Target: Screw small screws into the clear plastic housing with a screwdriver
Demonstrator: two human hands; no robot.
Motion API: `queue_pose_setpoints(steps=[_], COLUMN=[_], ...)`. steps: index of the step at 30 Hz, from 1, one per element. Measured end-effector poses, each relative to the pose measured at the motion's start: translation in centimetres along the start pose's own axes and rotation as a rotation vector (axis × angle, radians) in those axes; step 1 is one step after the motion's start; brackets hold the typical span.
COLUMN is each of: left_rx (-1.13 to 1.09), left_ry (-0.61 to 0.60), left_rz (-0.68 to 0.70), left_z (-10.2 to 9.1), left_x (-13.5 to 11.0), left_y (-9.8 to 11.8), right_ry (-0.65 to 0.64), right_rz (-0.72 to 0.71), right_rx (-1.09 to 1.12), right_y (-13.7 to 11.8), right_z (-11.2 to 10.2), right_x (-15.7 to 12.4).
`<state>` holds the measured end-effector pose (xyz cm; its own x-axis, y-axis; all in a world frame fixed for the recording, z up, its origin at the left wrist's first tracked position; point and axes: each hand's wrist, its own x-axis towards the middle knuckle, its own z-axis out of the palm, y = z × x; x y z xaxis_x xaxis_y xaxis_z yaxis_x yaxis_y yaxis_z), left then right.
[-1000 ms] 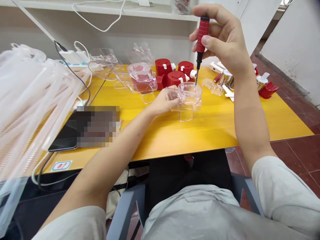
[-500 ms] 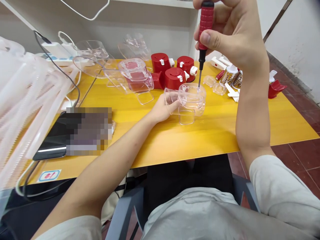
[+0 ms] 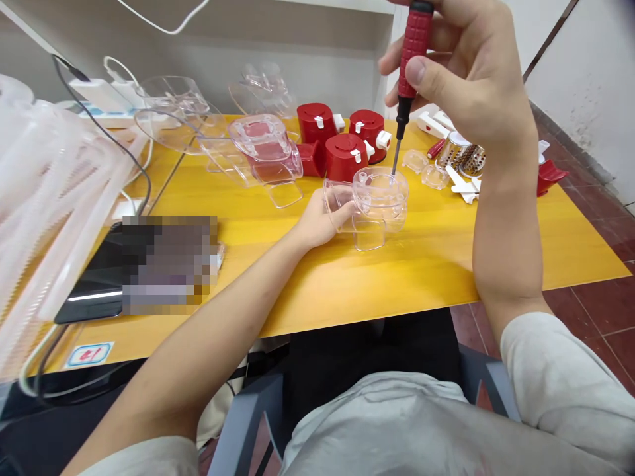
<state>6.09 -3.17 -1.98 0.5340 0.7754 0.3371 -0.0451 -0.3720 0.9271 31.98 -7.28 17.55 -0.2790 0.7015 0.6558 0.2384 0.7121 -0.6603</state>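
My left hand (image 3: 325, 213) is closed around the side of a clear plastic housing (image 3: 381, 198), whose round opening faces up above the table. In my right hand (image 3: 459, 79) is a screwdriver (image 3: 415, 49) with a red and black handle, held upright with a slight tilt. Its metal shaft reaches down to the right part of the housing's rim. Whether a screw sits under the tip is too small to make out. Just behind the housing stand several red round parts with white fittings, the nearest red part (image 3: 346, 157) close to my left fingers.
More clear housings (image 3: 262, 142) lie at the back left. To the right are white plastic pieces (image 3: 464, 185), metal grater drums (image 3: 452, 151) and small clear pieces (image 3: 435, 176). A black device (image 3: 94, 284), cables and a pile of translucent plastic strips (image 3: 59, 192) occupy the table's left side.
The screwdriver handle leans slightly more to the right, and some right-hand fingers have loosened and spread from it. My left hand still holds the housing. The view has shifted slightly.
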Motion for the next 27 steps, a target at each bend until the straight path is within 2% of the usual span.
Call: queue_pose_setpoints(steps=[6,15,20,23,27], left_rx=[-0.019,-0.079,-0.032,-0.015,-0.007], left_ry=[0.021,0.024,0.037,0.046,0.068], left_rz=[-0.035,-0.074,-0.044,-0.055,-0.05], left_z=[0.2,0.0,0.0,0.0,0.1], left_x=[-0.1,-0.2,-0.2,-0.2,-0.2], left_y=[0.1,-0.3,-0.1,0.2,0.4], right_ry=[0.066,-0.011,0.028,0.051,0.012], right_rz=[-0.101,-0.103,-0.106,-0.142,-0.175], right_rx=[-0.104,-0.086,-0.117,-0.055,0.093], right_y=[0.6,0.0,0.4,0.8,1.5], right_z=[0.1,0.3,0.2,0.7,0.9], right_x=[0.5,-0.1,0.4,0.5,0.7])
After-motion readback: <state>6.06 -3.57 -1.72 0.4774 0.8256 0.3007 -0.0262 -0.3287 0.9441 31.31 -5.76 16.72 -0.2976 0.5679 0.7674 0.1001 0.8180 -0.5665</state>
